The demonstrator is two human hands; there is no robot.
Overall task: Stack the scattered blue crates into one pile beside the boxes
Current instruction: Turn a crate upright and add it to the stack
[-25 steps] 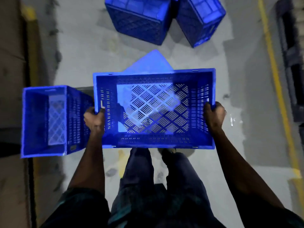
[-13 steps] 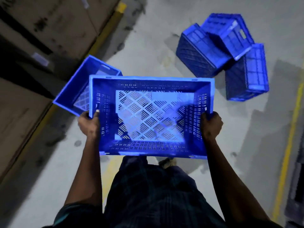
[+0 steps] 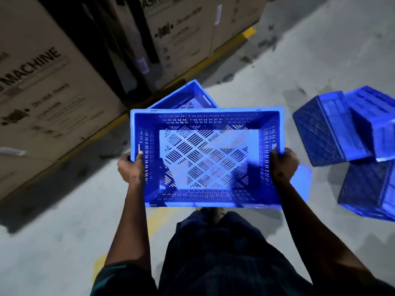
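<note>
hands: left hand [image 3: 130, 168] and right hand [image 3: 283, 165] gripping carried crate [image 3: 206, 159] by its short ends
target: floor crate [image 3: 188, 97] just ahead, partly underneath, turned askew

An open blue crate [image 3: 205, 159] is gripped at its short sides by the left hand [image 3: 129, 168] and right hand [image 3: 283, 165], held above a floor crate [image 3: 188, 97] beside cardboard boxes [image 3: 49, 99].
</note>
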